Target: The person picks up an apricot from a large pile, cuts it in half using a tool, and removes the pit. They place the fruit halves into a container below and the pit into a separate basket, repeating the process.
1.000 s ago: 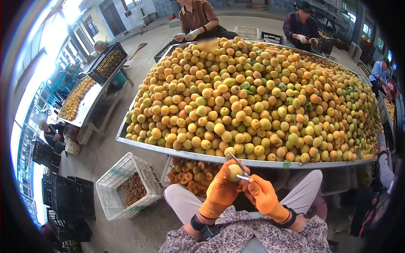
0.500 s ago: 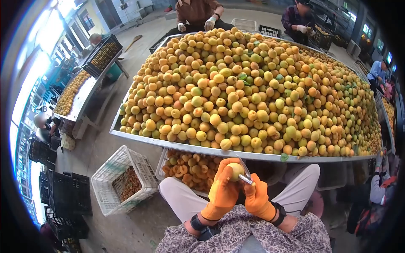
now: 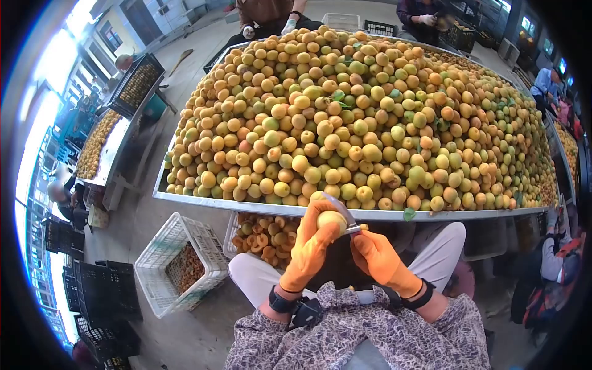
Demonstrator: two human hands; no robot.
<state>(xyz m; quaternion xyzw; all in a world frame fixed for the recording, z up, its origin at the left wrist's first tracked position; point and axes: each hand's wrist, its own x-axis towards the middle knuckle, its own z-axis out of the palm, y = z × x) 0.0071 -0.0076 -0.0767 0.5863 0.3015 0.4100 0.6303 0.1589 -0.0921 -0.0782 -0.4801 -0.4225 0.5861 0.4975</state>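
My left hand, in an orange glove, is closed around a yellow apricot just in front of the metal table's edge. My right hand, gloved the same way, grips a small knife by its short handle. The blade points up and to the left, against or right beside the apricot. A big heap of yellow, orange and greenish apricots covers the table. Under its edge, cut apricot halves lie in a crate between my knees.
A white plastic crate holding small brown pieces stands on the floor at left. Black crates are stacked farther left. Across the table sit a person in brown and another in dark clothes. A side table stands at left.
The view has shifted, so the table sits higher and slightly left. My left hand has tilted with the apricot, and the knife blade now shows broader. My right hand has opened out flatter around the handle.
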